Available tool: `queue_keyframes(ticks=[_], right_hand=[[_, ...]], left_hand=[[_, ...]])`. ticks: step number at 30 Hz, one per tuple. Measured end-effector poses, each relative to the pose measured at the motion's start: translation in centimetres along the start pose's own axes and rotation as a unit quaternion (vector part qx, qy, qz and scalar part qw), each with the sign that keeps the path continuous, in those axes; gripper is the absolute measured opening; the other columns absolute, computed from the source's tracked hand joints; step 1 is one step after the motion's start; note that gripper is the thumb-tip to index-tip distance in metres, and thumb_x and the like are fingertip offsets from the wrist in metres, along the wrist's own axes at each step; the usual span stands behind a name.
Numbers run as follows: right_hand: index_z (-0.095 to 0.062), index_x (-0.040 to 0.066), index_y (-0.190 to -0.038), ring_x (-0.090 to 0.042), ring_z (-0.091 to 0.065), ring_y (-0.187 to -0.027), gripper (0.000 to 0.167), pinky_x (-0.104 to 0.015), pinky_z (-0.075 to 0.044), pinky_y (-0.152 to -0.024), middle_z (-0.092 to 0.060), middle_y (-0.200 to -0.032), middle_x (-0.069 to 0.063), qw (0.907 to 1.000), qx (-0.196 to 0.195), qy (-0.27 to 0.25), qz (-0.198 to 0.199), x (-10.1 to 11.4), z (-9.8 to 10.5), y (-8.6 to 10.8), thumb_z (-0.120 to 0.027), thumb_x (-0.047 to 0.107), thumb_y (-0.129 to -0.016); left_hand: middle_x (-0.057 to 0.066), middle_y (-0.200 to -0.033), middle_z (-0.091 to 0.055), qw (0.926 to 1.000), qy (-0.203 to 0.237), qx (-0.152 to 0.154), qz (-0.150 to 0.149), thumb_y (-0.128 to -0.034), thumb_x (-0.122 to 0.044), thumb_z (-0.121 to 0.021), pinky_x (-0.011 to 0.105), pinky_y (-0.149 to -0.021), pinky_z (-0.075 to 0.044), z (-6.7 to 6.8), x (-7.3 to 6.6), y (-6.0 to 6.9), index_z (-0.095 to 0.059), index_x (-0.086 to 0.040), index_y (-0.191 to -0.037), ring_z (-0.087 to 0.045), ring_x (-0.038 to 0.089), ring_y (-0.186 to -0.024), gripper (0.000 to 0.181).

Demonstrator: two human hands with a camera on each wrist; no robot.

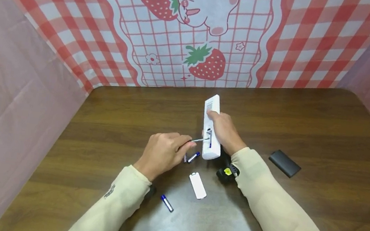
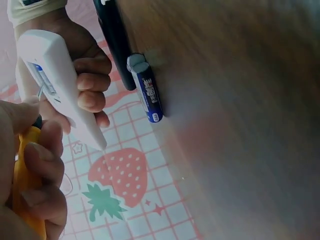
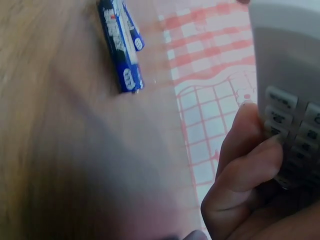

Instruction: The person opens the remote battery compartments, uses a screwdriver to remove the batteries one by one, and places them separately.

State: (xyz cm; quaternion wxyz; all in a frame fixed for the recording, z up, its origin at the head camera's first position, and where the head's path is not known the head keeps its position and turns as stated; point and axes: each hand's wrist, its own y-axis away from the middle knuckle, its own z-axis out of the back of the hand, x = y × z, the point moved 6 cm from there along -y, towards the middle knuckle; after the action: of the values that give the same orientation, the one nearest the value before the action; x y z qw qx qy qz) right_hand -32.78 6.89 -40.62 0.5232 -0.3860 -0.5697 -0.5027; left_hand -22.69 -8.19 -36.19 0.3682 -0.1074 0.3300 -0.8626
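Note:
My right hand point(image 1: 226, 132) grips a white remote control point(image 1: 214, 152) held tilted above the table, its opened battery compartment facing me. In the right wrist view, fingers point(image 3: 250, 165) bend round the remote's button side. A blue-and-silver battery point(image 2: 46, 77) shows inside the compartment in the left wrist view. My left hand point(image 1: 162, 153) holds a screwdriver point(image 2: 27, 172) by its yellow-orange handle. Its thin metal shaft point(image 1: 199, 140) reaches to the compartment; whether the tip touches the battery, I cannot tell. Two blue-and-silver batteries point(image 1: 193, 157) lie on the table below the remote.
A white battery cover point(image 1: 198, 186) lies nearer to me on the wooden table point(image 1: 96, 150). Left of it is another battery point(image 1: 167, 203). A flat black object point(image 1: 285, 163) lies to the right. Behind the table hangs a red-and-white checked cloth point(image 1: 240, 68).

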Motion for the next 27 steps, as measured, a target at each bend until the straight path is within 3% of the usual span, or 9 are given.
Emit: queue_keyframes(ticks=[8, 27], right_hand=[[-0.049, -0.007, -0.122, -0.022, -0.061, -0.071, 0.047, -0.034, -0.053, -0.064, -0.057, -0.091, -0.019, 0.9999, 0.006, -0.008, -0.006, -0.18, 0.47, -0.23, -0.039, 0.036, -0.106], [-0.05, -0.007, -0.118, -0.021, -0.061, -0.068, 0.044, -0.033, -0.053, -0.062, -0.057, -0.088, -0.016, 0.9999, 0.002, -0.014, -0.009, -0.22, 0.37, -0.14, -0.041, 0.035, -0.106]], left_hand=[[-0.005, -0.074, -0.07, 0.9985, 0.041, 0.033, -0.014, -0.0932, -0.025, -0.073, 0.028, -0.056, -0.052, -0.27, -0.71, 0.05, -0.077, -0.011, -0.09, -0.064, 0.006, -0.062, 0.015], [-0.007, -0.072, -0.067, 0.9988, 0.002, 0.04, -0.027, -0.0896, -0.027, -0.076, 0.032, -0.051, -0.05, -0.02, -0.64, -0.02, -0.076, -0.015, -0.088, -0.064, 0.009, -0.059, 0.012]])
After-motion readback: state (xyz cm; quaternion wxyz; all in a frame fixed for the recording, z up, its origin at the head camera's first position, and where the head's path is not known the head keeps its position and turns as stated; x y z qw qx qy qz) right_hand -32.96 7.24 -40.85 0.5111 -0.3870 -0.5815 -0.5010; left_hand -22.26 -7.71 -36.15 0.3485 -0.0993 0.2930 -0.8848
